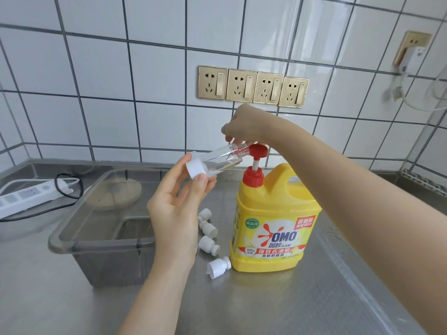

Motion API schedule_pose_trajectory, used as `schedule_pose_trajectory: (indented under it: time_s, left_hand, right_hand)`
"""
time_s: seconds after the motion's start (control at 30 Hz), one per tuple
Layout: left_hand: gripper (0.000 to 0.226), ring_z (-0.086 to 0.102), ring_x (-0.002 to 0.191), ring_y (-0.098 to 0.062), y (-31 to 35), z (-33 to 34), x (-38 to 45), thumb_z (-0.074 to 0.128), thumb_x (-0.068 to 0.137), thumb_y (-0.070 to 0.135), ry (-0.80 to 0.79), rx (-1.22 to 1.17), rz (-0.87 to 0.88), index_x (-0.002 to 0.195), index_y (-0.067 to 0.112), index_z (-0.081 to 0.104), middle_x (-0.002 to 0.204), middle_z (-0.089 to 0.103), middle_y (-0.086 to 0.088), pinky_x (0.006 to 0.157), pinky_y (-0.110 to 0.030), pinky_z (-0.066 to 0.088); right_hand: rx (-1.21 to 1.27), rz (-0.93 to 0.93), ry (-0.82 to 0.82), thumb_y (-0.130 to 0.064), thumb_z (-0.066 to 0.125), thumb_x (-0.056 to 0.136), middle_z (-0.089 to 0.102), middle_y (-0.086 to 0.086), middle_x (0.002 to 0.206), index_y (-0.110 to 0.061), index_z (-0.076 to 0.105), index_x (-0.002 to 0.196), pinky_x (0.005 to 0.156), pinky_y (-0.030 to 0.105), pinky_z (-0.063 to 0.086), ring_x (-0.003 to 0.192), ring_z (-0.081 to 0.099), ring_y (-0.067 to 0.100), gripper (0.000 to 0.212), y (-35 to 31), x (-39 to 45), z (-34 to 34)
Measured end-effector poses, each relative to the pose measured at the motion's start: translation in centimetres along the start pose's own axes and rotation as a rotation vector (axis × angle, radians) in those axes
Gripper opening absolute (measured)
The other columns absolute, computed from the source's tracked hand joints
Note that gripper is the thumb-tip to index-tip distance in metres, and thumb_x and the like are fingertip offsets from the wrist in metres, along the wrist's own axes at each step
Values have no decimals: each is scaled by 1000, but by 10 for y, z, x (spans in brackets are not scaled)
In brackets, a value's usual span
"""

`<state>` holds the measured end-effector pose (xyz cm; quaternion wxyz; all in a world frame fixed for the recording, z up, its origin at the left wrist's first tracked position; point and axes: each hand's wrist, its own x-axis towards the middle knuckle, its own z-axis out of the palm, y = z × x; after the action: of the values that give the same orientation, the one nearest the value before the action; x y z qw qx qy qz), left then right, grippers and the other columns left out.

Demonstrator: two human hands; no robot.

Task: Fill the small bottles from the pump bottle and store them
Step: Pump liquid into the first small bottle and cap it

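Your left hand (180, 209) grips the small bottle (219, 160) round its lower end, fingers curled, and pinches a white cap (195, 168) against that end. The bottle's long axis is tilted, mouth up and to the right, base down-left toward you. Its mouth sits right at the spout of the red pump head (260, 151); contact looks likely, but I can't confirm the spout is actually inside the neck.

Your right hand (244, 126) is above the pump head, fingers bent down over it and the bottle neck. The fingertips are hidden behind the hand, so I can't tell whether they're pressing the pump or pinching the neck.

The pump bottle (273, 221) stands upright on the steel counter (302, 298), right of the left hand. My read: the press goes straight down, so keep the mouth aligned under the spout.

Four white capped pieces (209, 245) lie beside the pump bottle's base, partly hidden by your left hand. The clear bin (101, 240) is just left of them.
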<state>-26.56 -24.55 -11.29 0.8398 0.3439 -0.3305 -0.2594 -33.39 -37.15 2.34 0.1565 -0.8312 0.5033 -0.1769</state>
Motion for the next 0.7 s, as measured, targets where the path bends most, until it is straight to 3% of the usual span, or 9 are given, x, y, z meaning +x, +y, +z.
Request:
schedule_pose_trajectory:
  time_s: [0.1,0.23,0.3,0.43,0.7]
  left_hand:
    - [30,72,100,-25,-1,0,0,64,89,4,7,10,11,118,14,66,113,72,-8,82,-25,56]
    - [26,73,92,-23,-3,-1,1,64,90,3,14,35,23,115,9,65,111,70,-11,80,-27,57]
    - [24,74,88,-21,-5,-2,1,63,90,0,19,50,30,112,9,64,109,70,-11,79,-28,57]
    - [23,74,83,-15,-8,-2,1,65,87,1,14,68,38,107,10,64,107,70,-10,78,-28,57]
    - [24,70,70,-10,-16,-4,3,59,77,12,36,110,31,101,10,65,92,71,1,76,-32,57]
  right_hand:
    - [-16,23,-17,-12,48,89,58,15,70,0,59,84,37,16,41,30,53,17,16,3,-1,5]
    - [-4,66,-18,-11,48,89,42,11,58,-7,39,67,31,9,30,19,43,15,24,6,-1,8]
    - [-27,84,-14,-14,48,90,40,8,58,-9,37,66,31,9,27,24,41,15,27,9,0,10]
    - [-9,96,-81,-20,50,93,43,3,66,-13,40,67,47,22,34,52,41,16,29,13,-2,16]
    - [-84,131,-42,-22,47,95,39,2,65,-13,35,68,48,23,28,53,35,16,31,14,-2,29]
